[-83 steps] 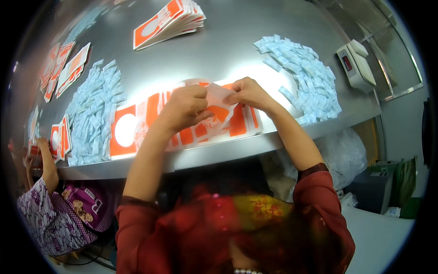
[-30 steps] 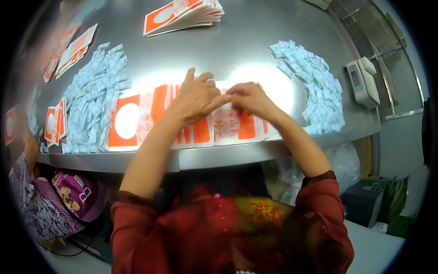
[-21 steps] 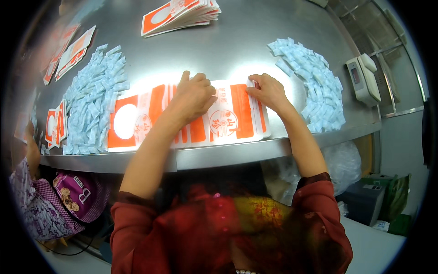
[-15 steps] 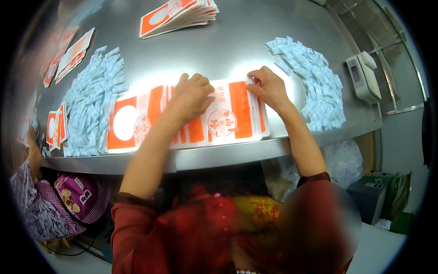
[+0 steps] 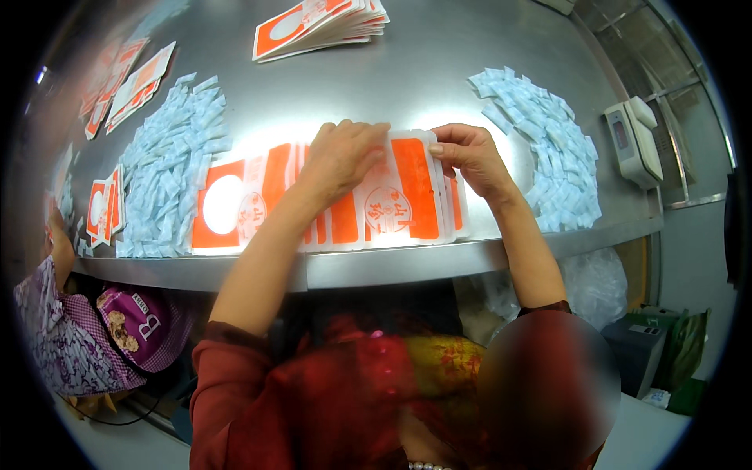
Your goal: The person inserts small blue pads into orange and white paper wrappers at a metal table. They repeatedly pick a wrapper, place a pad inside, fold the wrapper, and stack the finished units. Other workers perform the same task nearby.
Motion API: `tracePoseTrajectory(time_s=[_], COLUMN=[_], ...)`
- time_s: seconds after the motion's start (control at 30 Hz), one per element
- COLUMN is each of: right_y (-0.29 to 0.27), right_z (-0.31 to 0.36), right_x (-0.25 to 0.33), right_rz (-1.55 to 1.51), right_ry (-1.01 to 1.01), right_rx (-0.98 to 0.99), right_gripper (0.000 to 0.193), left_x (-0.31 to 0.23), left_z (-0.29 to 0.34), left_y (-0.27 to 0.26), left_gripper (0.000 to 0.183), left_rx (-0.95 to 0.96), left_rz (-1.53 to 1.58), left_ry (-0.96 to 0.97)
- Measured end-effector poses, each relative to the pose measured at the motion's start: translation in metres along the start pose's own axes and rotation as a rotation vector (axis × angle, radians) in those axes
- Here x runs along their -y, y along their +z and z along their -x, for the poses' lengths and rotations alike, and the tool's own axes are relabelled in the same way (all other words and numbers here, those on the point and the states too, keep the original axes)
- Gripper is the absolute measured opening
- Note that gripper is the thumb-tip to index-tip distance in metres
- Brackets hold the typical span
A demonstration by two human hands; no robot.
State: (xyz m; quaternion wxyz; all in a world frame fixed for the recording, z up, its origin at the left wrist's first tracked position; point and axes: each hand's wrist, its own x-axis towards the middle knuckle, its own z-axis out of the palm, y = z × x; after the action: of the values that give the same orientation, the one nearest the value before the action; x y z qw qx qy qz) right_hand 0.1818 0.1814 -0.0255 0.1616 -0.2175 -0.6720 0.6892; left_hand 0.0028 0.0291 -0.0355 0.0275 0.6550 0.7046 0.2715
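Note:
A fanned row of orange and white flat pouches (image 5: 412,188) lies along the near edge of the metal table. My left hand (image 5: 342,160) rests over the middle of the row. Its fingers stretch right along the upper edge of the pouches, thumb apart and lower, with nothing seen gripped. At the upper right corner of the row, my right hand (image 5: 474,157) pinches the edge of a pouch between thumb and fingers. Small pale blue sachets form one heap (image 5: 168,172) left of the row and another heap (image 5: 548,149) to its right.
A thick stack of pouches (image 5: 321,27) lies at the far side of the table (image 5: 423,63). More pouches (image 5: 141,86) lie far left, near a co-worker's arm (image 5: 61,247). A white scale-like device (image 5: 633,141) stands at the right edge.
My left hand has moved right along the pouches, its fingers stretching out further. My right hand stays at the right corner, now closed more plainly on the edge. The whole view shifted slightly.

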Motion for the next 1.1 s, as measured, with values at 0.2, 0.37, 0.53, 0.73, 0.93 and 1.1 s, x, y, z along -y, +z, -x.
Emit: tracePoseTrajectory(time_s=[0.2,0.37,0.53,0.73,0.93,1.1], right_y=[-0.001,0.005,0.022,0.011,0.029,0.023], right_z=[-0.002,0.004,0.001,0.017,0.009,0.001], right_x=[-0.003,0.003,0.006,-0.008,-0.001,-0.016], right_rz=[0.245,0.502,0.952,0.519,0.250,0.200], right_ry=[-0.069,-0.301,0.062,0.226,0.125,0.093], right_rx=[-0.249,-0.404,0.221,0.249,0.104,0.048], right_gripper=[0.023,0.024,0.033,0.022,0.025,0.022], left_x=[0.003,0.005,0.031,0.036,0.016,-0.004], left_z=[0.000,0.000,0.006,0.009,0.007,0.007], left_y=[0.002,0.000,0.012,0.025,0.001,-0.010], left_gripper=[0.035,0.025,0.016,0.015,0.035,0.047], left_rx=[-0.052,-0.115,-0.211,-0.347,-0.476,-0.408], left_rz=[0.018,0.069,0.085,0.020,0.110,0.057], left_ry=[0.014,-0.004,0.050,0.109,0.053,0.333])
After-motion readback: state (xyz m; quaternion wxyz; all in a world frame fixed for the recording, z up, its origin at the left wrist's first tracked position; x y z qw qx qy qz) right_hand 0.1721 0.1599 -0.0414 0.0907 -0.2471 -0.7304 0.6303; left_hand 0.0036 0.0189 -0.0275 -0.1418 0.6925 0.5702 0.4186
